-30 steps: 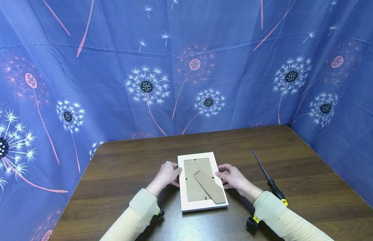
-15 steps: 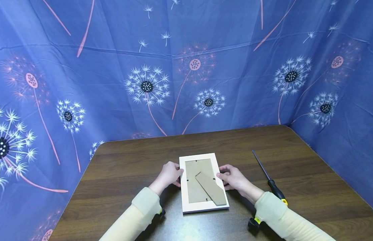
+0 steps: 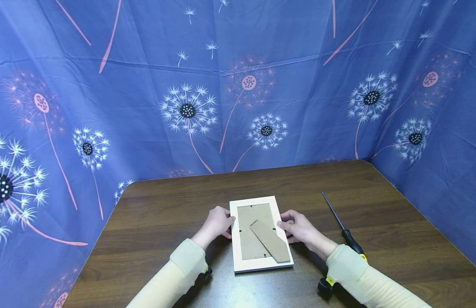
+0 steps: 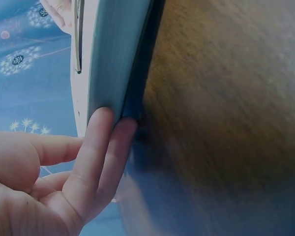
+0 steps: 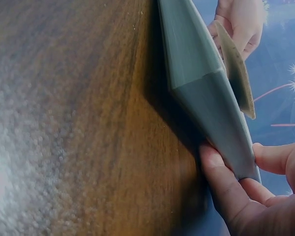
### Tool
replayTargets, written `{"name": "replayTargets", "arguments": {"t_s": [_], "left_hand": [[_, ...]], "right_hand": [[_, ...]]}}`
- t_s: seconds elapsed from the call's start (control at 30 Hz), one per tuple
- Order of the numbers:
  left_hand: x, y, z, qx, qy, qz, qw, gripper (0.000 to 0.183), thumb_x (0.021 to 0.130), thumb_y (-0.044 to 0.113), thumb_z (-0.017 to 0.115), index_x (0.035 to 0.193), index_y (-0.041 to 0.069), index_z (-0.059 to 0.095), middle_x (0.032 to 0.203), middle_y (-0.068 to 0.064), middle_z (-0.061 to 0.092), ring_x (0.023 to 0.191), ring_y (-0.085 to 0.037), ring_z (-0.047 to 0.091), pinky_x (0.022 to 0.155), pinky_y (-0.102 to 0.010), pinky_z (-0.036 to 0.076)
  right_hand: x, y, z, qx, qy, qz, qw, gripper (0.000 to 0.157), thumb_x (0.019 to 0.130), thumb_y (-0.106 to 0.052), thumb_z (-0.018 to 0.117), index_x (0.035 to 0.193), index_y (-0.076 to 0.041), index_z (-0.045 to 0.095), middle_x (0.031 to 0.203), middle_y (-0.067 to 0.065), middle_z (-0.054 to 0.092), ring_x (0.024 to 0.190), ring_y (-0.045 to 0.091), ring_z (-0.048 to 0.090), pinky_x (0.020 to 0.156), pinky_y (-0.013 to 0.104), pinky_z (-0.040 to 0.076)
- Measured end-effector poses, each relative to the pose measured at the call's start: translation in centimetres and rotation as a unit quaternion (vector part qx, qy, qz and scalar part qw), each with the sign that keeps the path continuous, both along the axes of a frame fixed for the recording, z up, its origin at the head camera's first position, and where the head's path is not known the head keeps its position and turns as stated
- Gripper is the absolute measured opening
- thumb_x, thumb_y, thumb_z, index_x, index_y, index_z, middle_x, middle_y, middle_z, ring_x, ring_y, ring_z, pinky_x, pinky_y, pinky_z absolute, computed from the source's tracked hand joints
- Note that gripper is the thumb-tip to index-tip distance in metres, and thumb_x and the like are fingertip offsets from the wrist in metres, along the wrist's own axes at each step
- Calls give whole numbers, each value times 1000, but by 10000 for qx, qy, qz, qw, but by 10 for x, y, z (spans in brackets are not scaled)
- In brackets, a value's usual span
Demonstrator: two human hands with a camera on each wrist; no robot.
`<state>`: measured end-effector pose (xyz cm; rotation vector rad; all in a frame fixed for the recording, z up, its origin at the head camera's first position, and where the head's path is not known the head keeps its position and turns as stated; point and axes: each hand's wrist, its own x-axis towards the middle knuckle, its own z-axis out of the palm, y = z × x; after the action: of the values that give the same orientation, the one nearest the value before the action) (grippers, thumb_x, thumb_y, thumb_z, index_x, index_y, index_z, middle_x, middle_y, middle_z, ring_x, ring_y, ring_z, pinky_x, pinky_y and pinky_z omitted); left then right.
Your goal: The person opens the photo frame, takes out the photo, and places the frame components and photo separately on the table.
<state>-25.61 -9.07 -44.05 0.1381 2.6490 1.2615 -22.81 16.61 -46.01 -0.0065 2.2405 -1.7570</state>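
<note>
A white picture frame [image 3: 236, 252] lies back side up, its tan backing board [image 3: 245, 248] showing, with the easel leg [image 3: 274, 244] set slantwise across it. At its left edge my left hand [image 3: 216, 222] pinches it, thumb on the back and fingers along the side. The right edge is pinched by my right hand [image 3: 301, 229] in the same way. In the left wrist view, fingertips [image 4: 102, 118] press on the frame's side wall. The right wrist view has one fingertip [image 5: 212, 157] at the frame's lower edge, and the easel leg stands a little off the back.
A screwdriver [image 3: 351, 241] with a black and yellow handle lies to the right of the right hand, partly behind the sleeve. The brown wooden table [image 3: 164, 196] ends at a blue dandelion-print cloth [image 3: 145, 141] at the back and sides.
The picture frame and both hands have shifted slightly to the right and a little nearer. The grip at both edges is the same, and the screwdriver has stayed put.
</note>
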Motion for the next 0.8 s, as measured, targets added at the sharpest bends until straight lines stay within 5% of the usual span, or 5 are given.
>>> {"name": "replayTargets", "arguments": {"t_s": [0.8], "left_hand": [[-1,3,-3,-230,-75,89,9997,17,89,5,59,76,-2,67,55,-12,63,47,-21,66,47,-27,57]], "right_hand": [[1,0,5,407,221,-250,9986,31,88,-1,60,114,15,56,88,16,64,67,17,64,53,39,60]]}}
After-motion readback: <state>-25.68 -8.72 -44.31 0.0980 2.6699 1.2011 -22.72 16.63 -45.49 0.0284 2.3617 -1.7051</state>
